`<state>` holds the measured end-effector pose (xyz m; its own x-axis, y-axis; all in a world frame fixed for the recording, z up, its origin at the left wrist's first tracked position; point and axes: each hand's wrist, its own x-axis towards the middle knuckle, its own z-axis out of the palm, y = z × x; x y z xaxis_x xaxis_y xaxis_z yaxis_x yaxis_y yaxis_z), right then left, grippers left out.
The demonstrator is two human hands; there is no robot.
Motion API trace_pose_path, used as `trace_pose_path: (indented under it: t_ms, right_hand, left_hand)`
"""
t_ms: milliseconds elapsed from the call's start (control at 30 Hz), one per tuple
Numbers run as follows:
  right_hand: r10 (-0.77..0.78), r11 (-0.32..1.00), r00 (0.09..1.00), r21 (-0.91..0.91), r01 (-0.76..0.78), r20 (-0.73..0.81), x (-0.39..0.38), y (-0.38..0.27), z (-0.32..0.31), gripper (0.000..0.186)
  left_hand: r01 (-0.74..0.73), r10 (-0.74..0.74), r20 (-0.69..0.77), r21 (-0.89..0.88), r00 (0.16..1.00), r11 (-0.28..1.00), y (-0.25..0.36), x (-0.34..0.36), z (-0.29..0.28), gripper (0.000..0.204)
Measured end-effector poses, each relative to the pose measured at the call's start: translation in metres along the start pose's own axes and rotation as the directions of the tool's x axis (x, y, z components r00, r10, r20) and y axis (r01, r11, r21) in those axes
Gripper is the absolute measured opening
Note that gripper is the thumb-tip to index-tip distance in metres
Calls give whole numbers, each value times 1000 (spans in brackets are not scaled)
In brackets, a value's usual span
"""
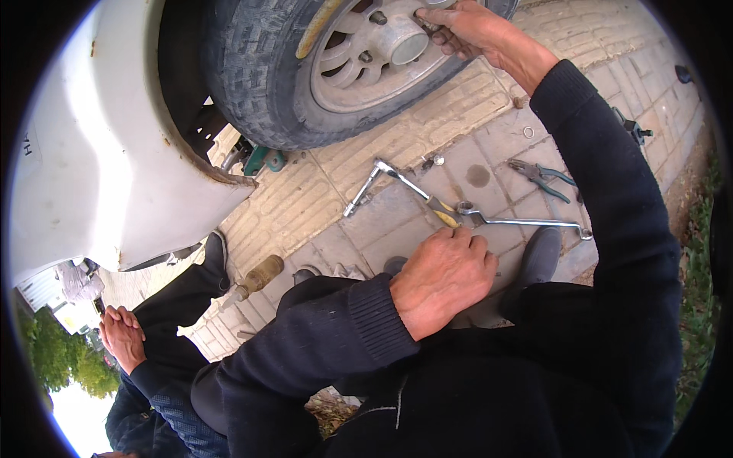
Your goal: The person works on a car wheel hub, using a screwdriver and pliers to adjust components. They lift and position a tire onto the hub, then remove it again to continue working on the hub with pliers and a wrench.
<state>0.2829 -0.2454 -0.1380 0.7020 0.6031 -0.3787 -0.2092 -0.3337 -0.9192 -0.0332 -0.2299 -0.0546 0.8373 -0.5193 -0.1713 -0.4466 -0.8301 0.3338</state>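
Observation:
At the hub of a wheel [343, 114] with a chunky black tire and a pale metal rim, my right hand [477, 34] is closed, thumb and fingers pinched around what looks like a wheel nut [432, 27]. My left hand [447, 278] hangs over my lap with its fingers curled in. Its back faces up, so anything inside it is hidden. Just beyond it on the paving lie a ratchet wrench [412, 187] with a socket and yellow-black handle, and a long ring spanner [527, 222]. Pliers [542, 179] with green handles rest farther right.
A white vehicle body panel [99, 137] with rusty edges fills the upper left. Under it is a green metal part [263, 160]. Small metal pieces [434, 160] and a ring [528, 132] lie on the bricks. A brown cylindrical object [263, 272] and another person's clasped hands [122, 336] are leftward.

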Motion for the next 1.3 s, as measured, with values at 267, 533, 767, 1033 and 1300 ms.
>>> trace_pose_path:
  t_ms: [267, 533, 767, 1033, 1300]
  right_hand:
    - [28, 1000, 999, -10, -29, -33, 3, -3, 4, 31]
    - [109, 989, 992, 97, -115, 67, 16, -3, 2, 33]
    - [281, 959, 956, -75, -274, 90, -44, 31, -54, 21]
    - [203, 979, 979, 1, -203, 0, -44, 84, -151, 23]
    - [-148, 988, 986, -39, 151, 77, 24, 21, -160, 53]
  left_hand:
    - [6, -7, -8, -37, 1000, 999, -3, 5, -3, 21]
    - [31, -33, -27, -67, 999, 997, -6, 7, -3, 22]
    - [172, -173, -3, -107, 985, 979, -27, -9, -24, 34]
    - [470, -883, -198, -786, 425, 402, -101, -41, -14, 58]
    - [411, -996, 11, -911, 90, 27, -128, -49, -4, 76]
